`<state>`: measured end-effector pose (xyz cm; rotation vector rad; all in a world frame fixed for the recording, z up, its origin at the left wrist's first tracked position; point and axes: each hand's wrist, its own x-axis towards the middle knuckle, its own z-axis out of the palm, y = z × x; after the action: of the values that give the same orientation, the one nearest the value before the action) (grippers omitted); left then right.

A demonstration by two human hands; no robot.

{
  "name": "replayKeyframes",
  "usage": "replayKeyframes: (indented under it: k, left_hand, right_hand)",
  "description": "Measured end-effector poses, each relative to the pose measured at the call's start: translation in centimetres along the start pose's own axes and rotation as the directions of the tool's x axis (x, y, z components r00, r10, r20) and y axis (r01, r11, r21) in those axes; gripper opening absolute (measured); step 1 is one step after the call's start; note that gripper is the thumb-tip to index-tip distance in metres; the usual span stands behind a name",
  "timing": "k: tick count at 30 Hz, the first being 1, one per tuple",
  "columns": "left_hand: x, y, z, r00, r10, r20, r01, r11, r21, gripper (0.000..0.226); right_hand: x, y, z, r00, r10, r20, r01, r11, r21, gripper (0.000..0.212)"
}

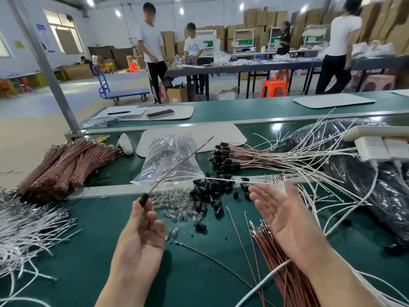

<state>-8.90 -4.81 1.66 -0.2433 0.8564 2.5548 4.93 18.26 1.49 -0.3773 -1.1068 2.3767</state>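
Note:
My left hand (141, 238) is palm up and pinches a small black socket (144, 198) at its fingertips. A brown wire (181, 165) rises from the socket toward the upper right. My right hand (285, 220) is held palm up with straight fingers and grips nothing. A thin white wire (221, 179) runs just beyond its fingertips. Between the hands lie a heap of small clear bulbs (177, 207) and loose black sockets (210, 191) on the green bench (88, 251).
Loose brown wires (278, 258) lie under my right wrist. Bundled brown wires (66, 167) and white wires (26, 231) are at left. A clear bag (172, 158), finished socket-and-wire pieces (225, 158) and a black bag (376, 196) lie behind. People stand at far tables.

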Motion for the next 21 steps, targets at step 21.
replayKeyframes:
  k: [21]
  left_hand:
    - [-2.3, -5.7, 1.0, 0.956, 0.042, 0.290, -0.218, 0.763, 0.608, 0.028]
  right_hand:
    - [-1.2, 4.8, 4.5, 0.994, 0.004, 0.110, 0.046, 0.895, -0.445, 0.025]
